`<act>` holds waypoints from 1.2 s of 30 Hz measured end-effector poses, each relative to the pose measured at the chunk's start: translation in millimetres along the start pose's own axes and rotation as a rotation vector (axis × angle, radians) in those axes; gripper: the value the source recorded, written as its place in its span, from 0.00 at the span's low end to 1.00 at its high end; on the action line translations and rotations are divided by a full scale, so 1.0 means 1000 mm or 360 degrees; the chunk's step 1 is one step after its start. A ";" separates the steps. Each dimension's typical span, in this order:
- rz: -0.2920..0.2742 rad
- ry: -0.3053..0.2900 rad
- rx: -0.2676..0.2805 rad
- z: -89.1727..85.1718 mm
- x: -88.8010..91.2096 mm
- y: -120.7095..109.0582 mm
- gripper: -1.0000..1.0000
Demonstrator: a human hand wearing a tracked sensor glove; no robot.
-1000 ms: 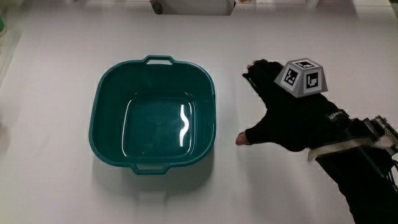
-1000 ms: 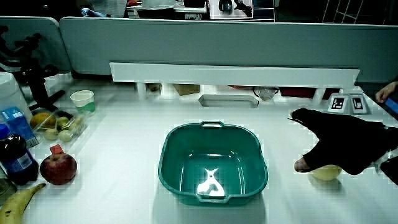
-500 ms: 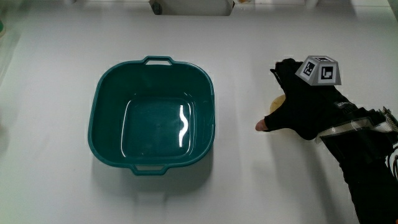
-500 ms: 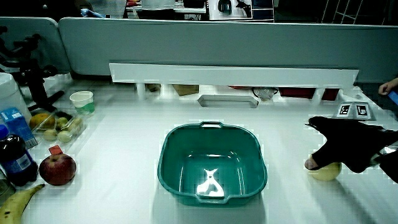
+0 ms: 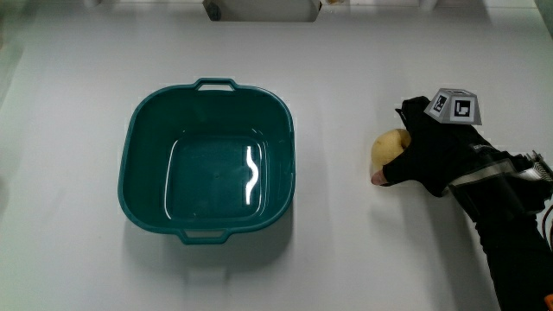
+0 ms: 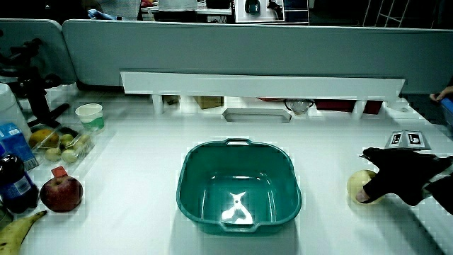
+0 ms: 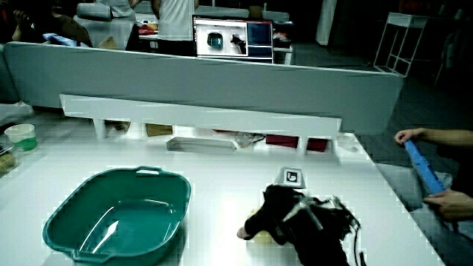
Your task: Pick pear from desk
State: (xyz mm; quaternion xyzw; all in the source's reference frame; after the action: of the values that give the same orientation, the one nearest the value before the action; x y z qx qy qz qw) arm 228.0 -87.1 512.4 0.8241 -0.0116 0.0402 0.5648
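Observation:
A yellow pear [image 5: 386,148] lies on the white table beside the teal basin [image 5: 130,147], about level with the basin's middle. The black-gloved hand [image 5: 421,149] with the patterned cube [image 5: 456,106] rests on the pear; its fingers curl over the fruit and the thumb presses its nearer face. In both side views the pear [image 6: 359,185] [image 7: 261,237] still touches the table under the hand [image 6: 398,180] [image 7: 279,216]. Half of the pear is covered by the glove.
The teal basin [image 6: 237,144] [image 7: 111,176] holds nothing. An apple [image 6: 61,194], a banana [image 6: 14,230], a dark bottle [image 6: 14,181], a fruit tray [image 6: 62,142] and a cup [image 6: 90,115] stand at the table's edge. A low white shelf [image 6: 262,83] runs along the partition.
The hand drew away from the basin, came down on the pear and closed its fingers around it. The pear now shows beside the glove in the main view.

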 end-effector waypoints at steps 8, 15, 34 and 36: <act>-0.0033 0.0010 -0.0026 -0.004 0.008 0.008 0.50; -0.0033 -0.0016 0.0008 -0.002 0.006 0.006 0.53; -0.0030 -0.0021 0.0178 0.000 0.007 0.003 0.82; -0.0060 -0.0055 0.0236 0.001 0.007 0.003 0.85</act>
State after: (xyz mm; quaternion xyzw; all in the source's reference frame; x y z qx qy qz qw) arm 234.6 -88.7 515.1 0.8644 -0.0029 0.0160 0.5025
